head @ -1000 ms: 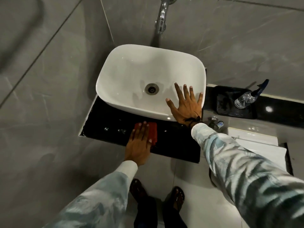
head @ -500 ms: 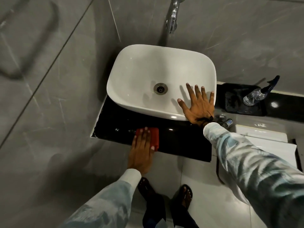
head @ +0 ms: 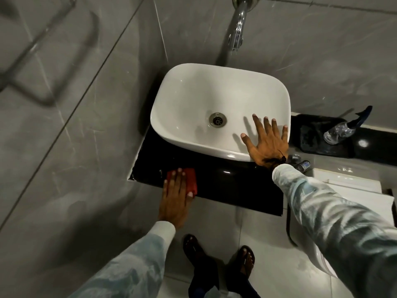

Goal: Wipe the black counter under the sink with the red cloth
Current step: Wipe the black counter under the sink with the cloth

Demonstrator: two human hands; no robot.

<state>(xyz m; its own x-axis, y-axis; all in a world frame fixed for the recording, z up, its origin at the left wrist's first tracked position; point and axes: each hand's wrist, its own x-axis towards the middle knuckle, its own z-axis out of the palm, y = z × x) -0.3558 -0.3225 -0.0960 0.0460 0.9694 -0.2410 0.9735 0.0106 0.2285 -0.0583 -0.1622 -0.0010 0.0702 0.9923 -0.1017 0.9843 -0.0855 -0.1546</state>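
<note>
- Your left hand (head: 175, 198) presses the red cloth (head: 189, 179) flat on the black table (head: 236, 186), fingers (head: 178, 177) straight, gripping nothing.
- Your right hand (head: 268, 143) lies on the white sink (head: 193, 93) rim, fingers (head: 258, 124) spread open.

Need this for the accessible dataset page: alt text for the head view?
A person's left hand presses a red cloth flat on the black counter below a white sink, while the right hand rests spread on the sink's rim. A clear spray bottle lies further right.
</note>
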